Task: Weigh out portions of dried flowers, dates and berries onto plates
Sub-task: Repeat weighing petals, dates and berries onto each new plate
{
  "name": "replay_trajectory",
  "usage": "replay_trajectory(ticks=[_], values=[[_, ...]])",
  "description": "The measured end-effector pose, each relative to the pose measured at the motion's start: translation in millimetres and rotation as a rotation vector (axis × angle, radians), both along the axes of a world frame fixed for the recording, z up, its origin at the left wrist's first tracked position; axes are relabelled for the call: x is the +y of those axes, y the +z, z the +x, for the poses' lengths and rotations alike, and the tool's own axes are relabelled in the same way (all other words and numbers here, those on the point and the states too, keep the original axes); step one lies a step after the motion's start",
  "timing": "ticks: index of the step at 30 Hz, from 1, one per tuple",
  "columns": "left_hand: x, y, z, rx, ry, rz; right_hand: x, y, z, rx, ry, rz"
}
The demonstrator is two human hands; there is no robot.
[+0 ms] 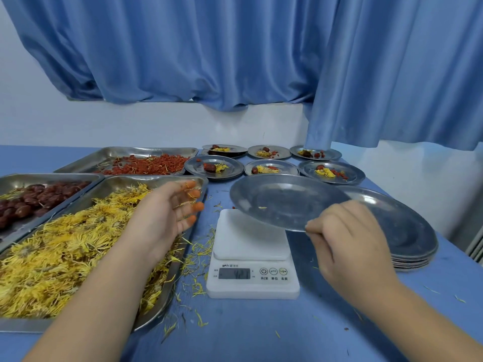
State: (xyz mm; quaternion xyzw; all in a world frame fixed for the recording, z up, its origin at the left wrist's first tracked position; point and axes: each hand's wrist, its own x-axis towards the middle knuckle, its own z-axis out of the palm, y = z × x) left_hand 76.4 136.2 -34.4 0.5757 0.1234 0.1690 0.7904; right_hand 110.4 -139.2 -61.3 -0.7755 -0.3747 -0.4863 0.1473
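The right hand (347,239) is pinching the empty plate (282,199) by its rim, seemingly just above the scale (252,257), while the spread left hand (170,207) is hovering over the dried flowers (65,244).

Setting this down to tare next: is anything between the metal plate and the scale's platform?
Nothing visible does. The right hand pinches the near rim of the metal plate, which is tilted above the bare white scale platform. The part under the plate is hidden. The left hand hovers aside, over the chrysanthemum tray.

Yellow flowers (65,246) (orange-tipped fingers (194,193)), blue table (248,330)
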Motion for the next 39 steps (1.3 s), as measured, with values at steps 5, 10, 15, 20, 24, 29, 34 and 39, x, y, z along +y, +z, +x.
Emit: replay_trajectory(ticks=[5, 10, 15, 20, 24, 29, 34, 39], values=[[3, 1, -2, -0.06, 0.079, -0.027, 21, -15, -10, -0.023, 0.11, -0.102], [1, 1, -2, -0.069, 0.069, -0.03, 30, -21, -9, 0.023, 0.108, -0.15], [1, 1, -2, -0.065, 0.059, -0.024, 28, -21, -7, 0.074, 0.068, -0.152], [1, 1, -2, -0.06, 0.05, -0.021, 22, -20, -7, 0.198, 0.094, -0.132], [1, 1, -2, -0.054, 0.044, -0.021, 19, -16, -11, 0.307, 0.111, -0.163], [0, 1, -2, -0.05, 0.038, -0.016, 14, -10, -15, 0.456, 0.135, -0.181], [0, 1, -2, -0.046, 0.043, -0.002, -4, 6, -14, 0.578, 0.167, -0.167], [0, -1, -1, -0.036, 0.024, 0.022, -11, 6, -15, 0.801, 0.091, -0.369]])
